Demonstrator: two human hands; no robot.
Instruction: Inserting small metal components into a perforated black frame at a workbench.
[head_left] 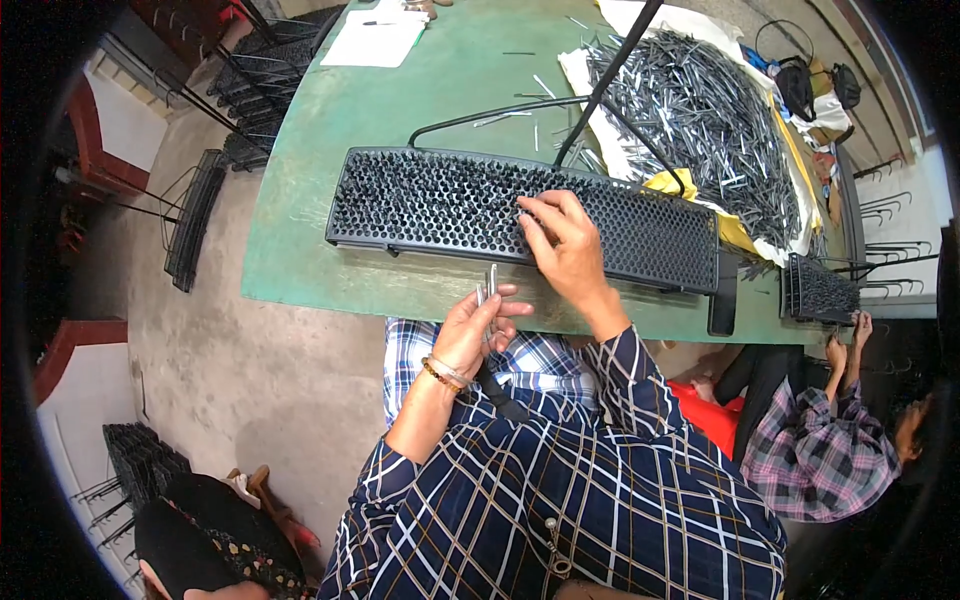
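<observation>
1. My left hand [468,328] is closed on a few slim metal pieces [491,282], their ends jutting up past my fingertips, just below the panel's near edge.
2. My right hand [568,252] is over the middle of the black perforated panel [655,230], thumb and forefinger narrowly apart (whether they grip a piece, I cannot tell).
3. The panel lies across the green table [340,110] in front of me, dark upright pieces [420,195] crowding its left part.
4. Beyond its right half, a heap of loose metal pieces [700,115] sits on pale sheeting [577,75].
</observation>
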